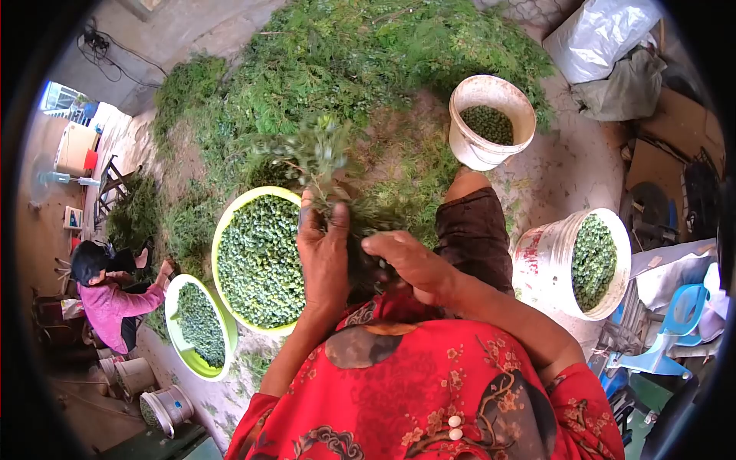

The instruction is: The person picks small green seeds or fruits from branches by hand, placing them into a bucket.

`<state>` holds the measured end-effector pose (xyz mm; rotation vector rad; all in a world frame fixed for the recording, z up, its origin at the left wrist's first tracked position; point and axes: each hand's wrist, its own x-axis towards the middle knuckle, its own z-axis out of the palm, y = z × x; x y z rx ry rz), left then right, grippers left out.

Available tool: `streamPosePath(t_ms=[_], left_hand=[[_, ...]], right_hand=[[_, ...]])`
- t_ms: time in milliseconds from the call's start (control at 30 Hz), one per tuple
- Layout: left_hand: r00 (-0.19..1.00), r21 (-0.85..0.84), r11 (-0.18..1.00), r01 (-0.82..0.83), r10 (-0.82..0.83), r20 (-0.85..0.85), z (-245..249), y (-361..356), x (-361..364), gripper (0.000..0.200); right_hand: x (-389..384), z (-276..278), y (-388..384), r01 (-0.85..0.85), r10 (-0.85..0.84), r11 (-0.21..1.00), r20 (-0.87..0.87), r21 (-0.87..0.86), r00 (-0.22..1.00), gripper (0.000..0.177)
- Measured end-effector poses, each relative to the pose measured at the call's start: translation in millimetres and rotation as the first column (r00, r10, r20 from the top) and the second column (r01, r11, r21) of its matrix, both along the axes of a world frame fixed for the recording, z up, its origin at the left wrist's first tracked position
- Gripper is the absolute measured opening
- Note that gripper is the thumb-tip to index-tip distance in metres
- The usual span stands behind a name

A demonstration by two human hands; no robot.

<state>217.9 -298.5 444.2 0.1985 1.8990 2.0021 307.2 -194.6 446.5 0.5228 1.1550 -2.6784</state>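
Note:
A leafy green sprig (318,157), blurred at its top, stands up from my left hand (325,249), whose fingers are closed round its stem. My right hand (406,261) is just to the right, beside the lower foliage; its fingertips are partly hidden and blurred, and I cannot make out what they hold. Directly left of my left hand is a large yellow-green tub (220,268) full of small green pieces.
Cut branches (330,69) cover the floor ahead. White buckets (479,157) (548,264) with green pieces stand on the right, near a blue plastic chair (678,322). At left, a person in pink (123,307) sits by a smaller tub (228,337).

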Motion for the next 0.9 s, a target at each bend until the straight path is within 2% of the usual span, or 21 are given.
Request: streamPosePath(t_ms=[33,67,100,133,167,200,233,267,333,367,433,533,567,600,667,700,733,767,800,867,900], left_hand=[[0.998,0.028,0.998,-0.050,0.049,0.040,2.7,0.6,-2.6,0.032],[0.991,-0.009,0.991,-0.131,0.131,0.017,1.5,-4.1,-16.4,0.031],[0.993,0.019,0.993,-0.115,0.115,-0.005,-0.5,-12.7,-29.9,0.034],[0.995,0.045,0.994,-0.096,0.098,-0.025,-0.4,-18.2,-38.5,0.037],[0.995,0.045,0.995,-0.092,0.094,-0.025,-0.3,-18.4,-43.2,0.037],[0.984,0.024,0.985,-0.169,0.167,0.056,2.7,-19.3,-46.4,0.034],[0.961,-0.004,0.970,-0.243,0.241,0.133,6.4,-20.8,-49.2,0.032],[0.963,-0.003,0.971,-0.241,0.239,0.127,9.5,-22.5,-51.9,0.032],[0.972,0.183,0.978,-0.101,0.057,0.229,15.5,-26.6,-52.4,0.023],[0.963,0.227,0.966,-0.124,0.062,0.262,21.9,-22.3,-46.8,0.016],[0.973,0.232,0.966,-0.117,0.065,0.223,21.5,-22.8,-39.5,0.015],[0.976,0.222,0.968,-0.115,0.069,0.208,24.6,-20.5,-32.9,0.013],[0.974,0.231,0.968,-0.099,0.047,0.222,25.0,-19.3,-32.0,0.015],[0.972,0.243,0.967,-0.082,0.023,0.236,25.3,-18.1,-31.3,0.017],[0.965,0.272,0.959,-0.073,-0.001,0.264,23.0,-19.5,-30.5,0.022],[0.972,0.257,0.963,-0.083,0.021,0.235,17.8,-22.2,-30.6,0.021],[0.978,0.243,0.966,-0.093,0.042,0.205,13.4,-24.6,-30.8,0.020],[0.978,0.243,0.966,-0.091,0.041,0.205,10.5,-26.1,-30.9,0.020],[0.975,0.244,0.964,-0.102,0.048,0.216,8.0,-28.0,-30.4,0.021],[0.972,0.245,0.963,-0.114,0.057,0.226,8.6,-29.6,-27.6,0.021],[0.969,0.244,0.966,-0.086,0.024,0.244,12.8,-28.0,-24.7,0.022]], right_hand=[[4.5,1.7,3.9,-0.030,0.033,0.999,0.105,-0.022,0.994,0.019],[11.1,-0.4,9.7,-0.029,0.031,0.999,0.105,-0.022,0.994,0.019],[19.6,-4.0,17.6,-0.140,0.156,0.954,0.040,-0.266,0.987,0.017],[25.3,-3.7,20.7,-0.251,0.259,0.837,-0.052,-0.486,0.965,0.015],[28.2,-0.3,20.4,-0.184,0.210,0.857,-0.001,-0.482,0.978,0.015],[28.1,5.1,20.6,-0.184,0.209,0.855,-0.003,-0.485,0.978,0.015],[26.4,10.0,21.9,-0.105,0.139,0.902,0.053,-0.419,0.989,0.015],[24.4,12.3,23.8,-0.024,0.063,0.939,0.103,-0.342,0.993,0.014],[24.6,9.9,27.8,0.014,0.018,0.957,0.108,-0.291,0.994,0.020],[24.9,8.0,32.3,0.003,0.007,0.970,0.039,-0.245,0.999,0.028],[24.1,9.4,36.7,0.040,-0.050,0.982,-0.053,-0.186,0.997,0.045],[23.2,27.5,42.9,0.062,-0.072,0.983,-0.052,-0.173,0.996,0.043],[24.9,30.3,42.8,0.072,-0.081,0.988,-0.059,-0.136,0.995,0.033],[24.9,30.2,42.5,0.073,-0.082,0.988,-0.057,-0.135,0.995,0.033],[22.2,29.2,39.5,0.109,-0.106,0.994,-0.151,0.013,0.983,0.021],[19.1,25.8,35.3,0.111,-0.108,0.994,-0.150,0.012,0.983,0.021],[14.4,20.4,30.2,0.206,-0.138,0.939,-0.246,0.277,0.959,0.019],[10.2,17.9,27.2,0.308,-0.137,0.804,-0.344,0.509,0.929,0.018],[8.3,20.2,26.1,0.308,-0.139,0.803,-0.344,0.509,0.929,0.018],[4.9,26.0,23.8,0.305,-0.033,0.560,-0.348,0.770,0.937,0.024],[-0.2,20.0,20.0,0.430,-0.066,0.493,-0.460,0.756,0.885,0.028]])
